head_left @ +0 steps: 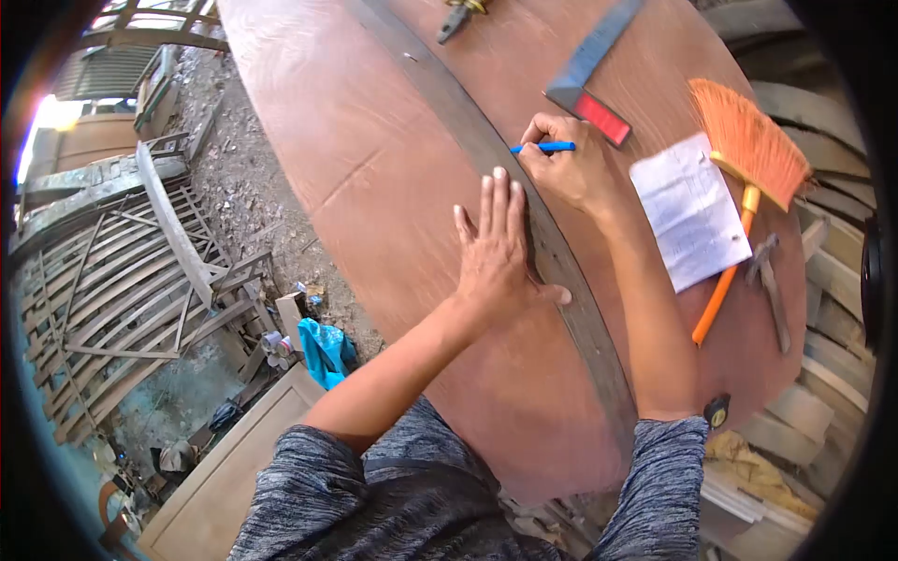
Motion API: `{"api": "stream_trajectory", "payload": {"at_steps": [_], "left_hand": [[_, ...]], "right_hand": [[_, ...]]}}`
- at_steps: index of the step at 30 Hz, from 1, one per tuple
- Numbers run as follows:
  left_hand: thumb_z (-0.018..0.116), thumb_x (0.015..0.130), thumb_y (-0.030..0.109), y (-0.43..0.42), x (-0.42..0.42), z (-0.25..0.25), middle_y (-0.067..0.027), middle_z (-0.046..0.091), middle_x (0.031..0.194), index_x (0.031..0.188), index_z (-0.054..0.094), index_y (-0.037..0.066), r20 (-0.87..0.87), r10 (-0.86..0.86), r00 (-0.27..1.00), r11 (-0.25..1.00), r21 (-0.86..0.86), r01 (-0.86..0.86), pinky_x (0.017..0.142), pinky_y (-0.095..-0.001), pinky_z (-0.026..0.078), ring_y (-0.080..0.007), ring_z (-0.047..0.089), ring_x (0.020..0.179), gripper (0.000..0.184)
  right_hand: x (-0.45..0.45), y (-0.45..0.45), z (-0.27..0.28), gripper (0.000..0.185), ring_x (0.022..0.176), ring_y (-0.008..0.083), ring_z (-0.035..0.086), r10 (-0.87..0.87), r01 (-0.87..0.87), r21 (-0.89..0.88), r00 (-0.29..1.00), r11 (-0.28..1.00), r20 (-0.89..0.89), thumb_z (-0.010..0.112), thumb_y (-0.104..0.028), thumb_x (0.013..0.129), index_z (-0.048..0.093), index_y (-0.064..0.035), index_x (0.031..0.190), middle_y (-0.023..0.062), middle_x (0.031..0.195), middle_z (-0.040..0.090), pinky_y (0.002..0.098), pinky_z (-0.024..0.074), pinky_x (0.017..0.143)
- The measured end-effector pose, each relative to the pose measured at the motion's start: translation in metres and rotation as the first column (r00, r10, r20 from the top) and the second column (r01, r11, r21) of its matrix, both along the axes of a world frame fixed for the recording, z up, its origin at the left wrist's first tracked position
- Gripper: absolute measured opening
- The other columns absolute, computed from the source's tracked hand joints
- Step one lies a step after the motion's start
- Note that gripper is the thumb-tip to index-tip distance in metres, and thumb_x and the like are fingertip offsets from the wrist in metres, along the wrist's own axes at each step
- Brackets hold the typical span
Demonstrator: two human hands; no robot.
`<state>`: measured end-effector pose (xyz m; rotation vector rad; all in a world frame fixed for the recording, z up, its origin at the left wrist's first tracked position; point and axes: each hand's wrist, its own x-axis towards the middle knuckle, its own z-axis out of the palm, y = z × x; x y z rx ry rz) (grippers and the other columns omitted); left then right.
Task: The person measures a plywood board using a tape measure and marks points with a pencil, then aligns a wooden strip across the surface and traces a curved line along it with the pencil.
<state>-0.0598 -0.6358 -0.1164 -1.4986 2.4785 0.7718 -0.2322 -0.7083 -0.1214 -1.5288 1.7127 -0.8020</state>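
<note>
A long, dark wooden strip (585,318) lies across a reddish-brown board (402,234). My left hand (496,248) rests on the strip and the board beside it, fingers spread, the thumb across the strip. Pinched in my right hand (566,164) is a blue pen (558,146), its tip at the strip's right edge. Just above that hand lies a square tool (585,65) with a dark blade and a red part. To the right of my right forearm is a sheet of paper (690,210) with faint writing.
An orange brush (753,140) with an orange handle lies beside the paper, near a hammer (773,294). A small round dark object (716,411) sits near my right sleeve. Another tool (456,23) is at the top. Wooden slats and a blue cloth (325,351) are at the left.
</note>
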Motion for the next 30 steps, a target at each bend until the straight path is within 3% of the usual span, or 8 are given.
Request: {"api": "stream_trajectory", "payload": {"at_steps": [14,15,16,17,19,20,21,30], "left_hand": [[0.086,0.054,0.079,0.012,0.003,-0.020,-0.0321,0.010,0.169,0.160,0.014,-0.010,0.035,-0.122,0.992,0.975,-0.180,0.126,0.121,-0.0702,0.015,-0.0440,0.008,0.159,0.156],[0.088,0.055,0.076,0.006,0.010,-0.032,-0.0329,0.012,0.168,0.159,0.016,-0.011,-0.025,-0.150,0.988,0.970,-0.197,0.142,0.123,-0.0656,0.016,-0.0446,0.010,0.159,0.154],[0.097,0.057,0.061,0.008,0.002,-0.025,-0.0396,0.029,0.158,0.151,0.026,-0.018,-0.019,-0.214,0.977,0.938,-0.282,0.200,0.123,-0.0475,0.030,-0.0473,0.030,0.150,0.142],[0.097,0.058,0.059,0.004,0.005,-0.029,-0.0408,0.034,0.153,0.149,0.030,-0.019,-0.093,-0.214,0.972,0.958,-0.213,0.191,0.121,-0.0466,0.033,-0.0466,0.035,0.147,0.137],[0.093,0.061,0.064,0.003,0.004,-0.028,-0.0423,0.026,0.158,0.154,0.019,-0.019,0.087,-0.256,0.963,0.919,-0.289,0.270,0.123,-0.0481,0.029,-0.0461,0.031,0.150,0.145],[0.088,0.060,0.074,-0.001,0.014,-0.044,-0.0390,0.016,0.164,0.156,0.016,-0.017,-0.019,-0.253,0.967,0.936,-0.258,0.240,0.123,-0.0595,0.021,-0.0493,0.018,0.155,0.151],[0.088,0.062,0.074,0.000,0.007,-0.031,-0.0392,0.014,0.164,0.156,0.015,-0.017,0.107,-0.246,0.963,0.937,-0.228,0.264,0.124,-0.0574,0.021,-0.0492,0.018,0.155,0.150],[0.086,0.074,0.065,-0.019,0.028,-0.055,-0.0375,0.010,0.165,0.158,0.008,-0.015,-0.066,-0.303,0.951,0.944,-0.157,0.290,0.127,-0.0513,0.017,-0.0460,0.014,0.155,0.140]], "right_hand": [[-0.097,0.377,0.060,0.013,0.069,0.0380,0.067,-0.155,0.104,0.460,0.985,0.882,0.075,0.067,-0.012,0.087,0.062,-0.0005,0.090,0.0177,0.075,0.068,0.0441,0.0526,0.063],[-0.102,0.402,0.064,0.013,0.069,0.0382,0.067,-0.156,0.113,0.471,0.986,0.875,0.053,0.067,-0.012,0.087,0.062,-0.0005,0.091,0.0178,0.076,0.068,0.0444,0.0525,0.064],[-0.107,0.426,0.068,0.013,0.070,0.0383,0.067,-0.154,0.122,0.480,0.988,0.869,0.027,0.066,-0.011,0.087,0.062,-0.0004,0.091,0.0179,0.077,0.068,0.0447,0.0524,0.064],[-0.113,0.450,0.071,0.013,0.070,0.0385,0.067,-0.148,0.128,0.486,0.989,0.864,0.002,0.066,-0.011,0.087,0.061,-0.0004,0.092,0.0181,0.078,0.068,0.0451,0.0523,0.064],[-0.126,0.499,0.076,0.015,0.073,0.0382,0.067,-0.163,0.138,0.516,0.987,0.845,0.004,0.067,-0.012,0.088,0.062,-0.0001,0.093,0.0184,0.079,0.067,0.0454,0.0523,0.066],[-0.131,0.522,0.075,0.015,0.073,0.0382,0.067,-0.173,0.145,0.509,0.985,0.849,0.009,0.067,-0.013,0.088,0.062,-0.0001,0.094,0.0184,0.079,0.067,0.0452,0.0523,0.066],[-0.133,0.539,0.076,0.016,0.074,0.0381,0.067,-0.179,0.148,0.494,0.984,0.857,0.016,0.068,-0.013,0.088,0.062,-0.0001,0.094,0.0184,0.078,0.067,0.0450,0.0522,0.066],[-0.147,0.623,0.084,0.017,0.073,0.0391,0.066,-0.301,0.241,0.517,0.953,0.822,0.035,0.067,-0.014,0.091,0.061,0.0005,0.094,0.0181,0.078,0.065,0.0448,0.0518,0.067]]}}
